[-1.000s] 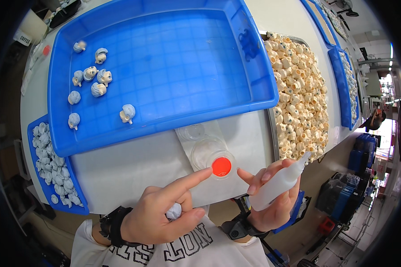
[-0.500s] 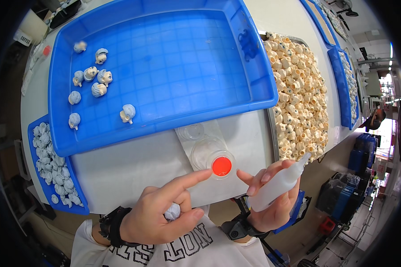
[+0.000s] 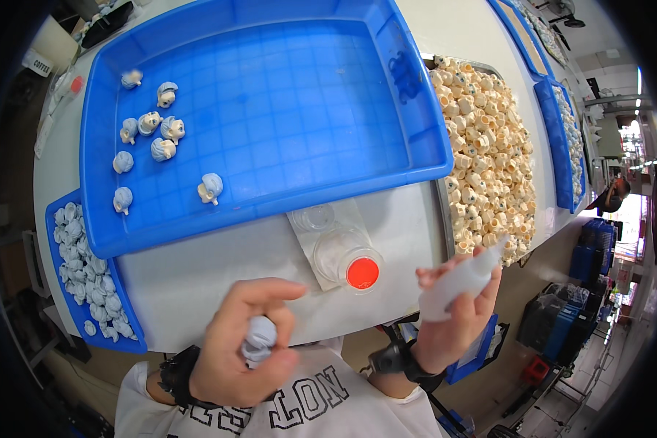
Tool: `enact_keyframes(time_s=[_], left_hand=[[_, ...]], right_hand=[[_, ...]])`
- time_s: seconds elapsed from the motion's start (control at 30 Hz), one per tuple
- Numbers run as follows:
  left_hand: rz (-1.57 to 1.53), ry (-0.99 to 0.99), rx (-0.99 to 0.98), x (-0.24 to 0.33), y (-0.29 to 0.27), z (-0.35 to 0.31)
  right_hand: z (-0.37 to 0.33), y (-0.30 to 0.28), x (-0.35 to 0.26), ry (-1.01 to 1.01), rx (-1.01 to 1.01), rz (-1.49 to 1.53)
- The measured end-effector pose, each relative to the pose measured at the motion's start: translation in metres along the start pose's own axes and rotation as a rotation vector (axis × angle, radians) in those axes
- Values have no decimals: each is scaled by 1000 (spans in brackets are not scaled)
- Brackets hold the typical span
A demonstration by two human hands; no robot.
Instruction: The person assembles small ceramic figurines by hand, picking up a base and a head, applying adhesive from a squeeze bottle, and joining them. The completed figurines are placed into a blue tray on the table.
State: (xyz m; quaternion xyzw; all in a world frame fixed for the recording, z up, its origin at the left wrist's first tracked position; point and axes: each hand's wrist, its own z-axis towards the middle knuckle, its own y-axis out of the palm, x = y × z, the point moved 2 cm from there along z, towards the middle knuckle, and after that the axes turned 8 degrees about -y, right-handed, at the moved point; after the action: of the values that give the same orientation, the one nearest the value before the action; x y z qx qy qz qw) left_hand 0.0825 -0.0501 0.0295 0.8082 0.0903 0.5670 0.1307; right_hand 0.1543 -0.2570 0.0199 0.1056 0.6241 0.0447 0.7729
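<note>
My left hand is curled around a small grey-blue doll hair piece in front of my shirt. In my right hand is a translucent white squeeze bottle, its thin nozzle slanting up toward the right, over the corner of a tray of doll face pieces. Between the two hands, near the table's front edge, stands a clear cup with a round red top. Several doll heads with grey-blue hair lie in the left part of the large blue bin.
A metal tray heaped with cream doll face pieces stands right of the bin. On the left, a blue tray holds several grey-blue hair pieces. A clear lid lies by the bin's near wall. Another blue tray sits farther right.
Both hands have drawn apart from the red-topped cup. My left hand moved left and down, showing more of the hair piece; my right hand moved slightly right with the bottle.
</note>
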Motion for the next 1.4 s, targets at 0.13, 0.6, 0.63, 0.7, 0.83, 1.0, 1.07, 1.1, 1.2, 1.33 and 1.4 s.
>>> enact_keyframes(time_s=[0.13, 0.6, 0.63, 0.7, 0.83, 1.0, 1.07, 1.1, 1.2, 1.33, 1.4], left_hand=[[-317, -67, 32, -13, -24, -18], [35, -45, 128, -20, -48, -59], [60, -58, 122, -21, -45, -58], [-5, -33, 119, -21, -38, -57], [-23, -31, 69, -22, -42, -60], [171, -96, -8, -21, -43, -56], [240, 0, -29, -10, -36, -56], [222, 29, -6, -9, -36, -57], [121, 69, 50, -11, -39, -63], [-23, 40, 111, -19, -49, -70], [0, 43, 33, -17, -45, -60]], right_hand=[[2, -2, 14, -66, 52, -325], [13, 10, 24, -150, -157, -692], [8, 5, 20, -167, -144, -758], [-9, -6, 12, -180, -105, -748], [-58, -25, -21, -114, -68, -356], [-49, 38, -92, -581, -792, 644], [-43, 63, -97, -663, -827, 765], [-41, 71, -99, -717, -793, 791], [-41, 86, -96, -773, -711, 819], [-42, 90, -93, -734, -725, 779], [-43, 75, -96, -706, -793, 598]])
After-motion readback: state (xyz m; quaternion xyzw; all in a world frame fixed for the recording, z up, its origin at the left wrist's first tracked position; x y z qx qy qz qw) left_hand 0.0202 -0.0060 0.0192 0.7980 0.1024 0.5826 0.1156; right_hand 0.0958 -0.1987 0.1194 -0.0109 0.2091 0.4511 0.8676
